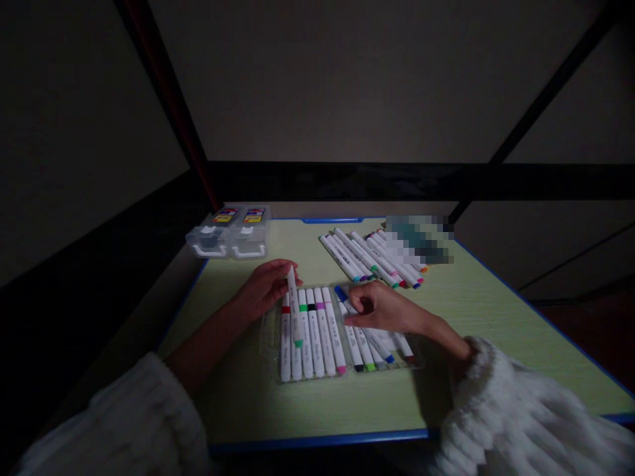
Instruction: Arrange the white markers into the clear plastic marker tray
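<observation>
Dim wall (327,86) behind pale-green table (317,413); green-ended marker (294,307) pinched by left hand (262,289) over clear case (270,330); right hand (381,307) curled at blue-ended marker (378,344), grip can't be told; marker arranging seemingly underway, careful alignment called for

Pale green blue-edged table (372,406), clear tray (270,330) holding markers (316,344), loose marker pile (363,254), two transparent cases (249,237)

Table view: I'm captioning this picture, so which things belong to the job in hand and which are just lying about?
In the job, by the look of it:
held marker, in the left hand
clear tray with its markers, right hand above

Lying about, apparently:
two clear cases, far left
loose markers, though possibly needed
</observation>
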{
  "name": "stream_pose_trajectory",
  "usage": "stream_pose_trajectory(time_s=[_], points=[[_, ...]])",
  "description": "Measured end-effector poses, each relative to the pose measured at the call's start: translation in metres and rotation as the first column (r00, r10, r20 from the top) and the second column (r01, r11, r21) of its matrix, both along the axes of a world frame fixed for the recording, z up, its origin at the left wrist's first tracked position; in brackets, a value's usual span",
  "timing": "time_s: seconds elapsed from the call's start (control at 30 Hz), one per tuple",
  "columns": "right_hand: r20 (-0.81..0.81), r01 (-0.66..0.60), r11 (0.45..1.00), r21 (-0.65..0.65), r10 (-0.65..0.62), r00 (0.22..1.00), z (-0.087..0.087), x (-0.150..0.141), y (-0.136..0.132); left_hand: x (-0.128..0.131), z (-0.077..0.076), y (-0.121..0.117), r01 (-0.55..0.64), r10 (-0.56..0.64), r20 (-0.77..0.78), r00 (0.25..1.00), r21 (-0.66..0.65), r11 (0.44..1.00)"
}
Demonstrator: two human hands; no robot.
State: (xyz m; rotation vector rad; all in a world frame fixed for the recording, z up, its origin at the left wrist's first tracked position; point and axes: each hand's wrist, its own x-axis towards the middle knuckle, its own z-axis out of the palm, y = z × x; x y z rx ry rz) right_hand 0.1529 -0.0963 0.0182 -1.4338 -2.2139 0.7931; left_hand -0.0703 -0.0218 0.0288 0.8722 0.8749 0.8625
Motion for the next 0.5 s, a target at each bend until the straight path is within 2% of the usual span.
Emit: stream_pose_trajectory(time_s=[0.5], points=[[0.013,-0.013,1.0,0.016,0.012,1.0,0.004,0.0028,0.0006,0.0025,-0.0057,-0.0027,0.141,-0.134,-0.102,0.986,0.068,0.988]])
